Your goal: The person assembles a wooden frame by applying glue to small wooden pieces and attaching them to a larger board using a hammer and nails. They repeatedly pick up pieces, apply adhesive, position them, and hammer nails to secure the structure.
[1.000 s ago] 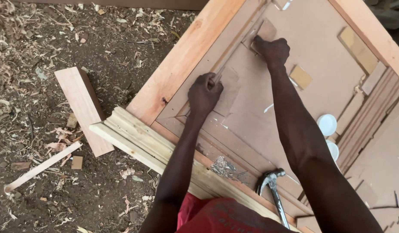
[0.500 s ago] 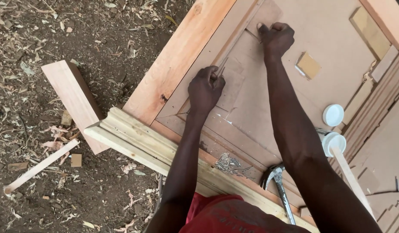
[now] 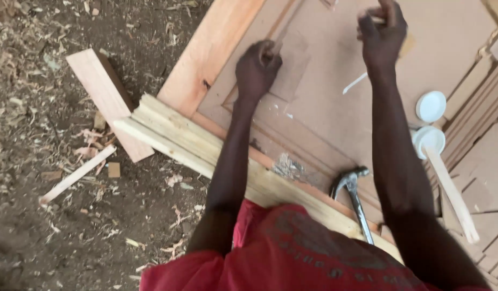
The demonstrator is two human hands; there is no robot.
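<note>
— What are the hands gripping?
— The left hand [image 3: 258, 67] is fisted on the door panel [image 3: 324, 102]; its contents are hidden. The right hand [image 3: 382, 33] pinches a small wood strip [image 3: 379, 20] above the panel.

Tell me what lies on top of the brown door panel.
On the panel lie a hammer, two white lids and a thin stick. Both hands press on it; whatever is beneath them is hidden.

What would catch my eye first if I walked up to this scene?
Two bare hands on a big wooden door panel: the left hand presses near its frame, the right hand is raised at the top, pinching something small. A claw hammer lies near the lower edge, with two white lids to the right.
</note>
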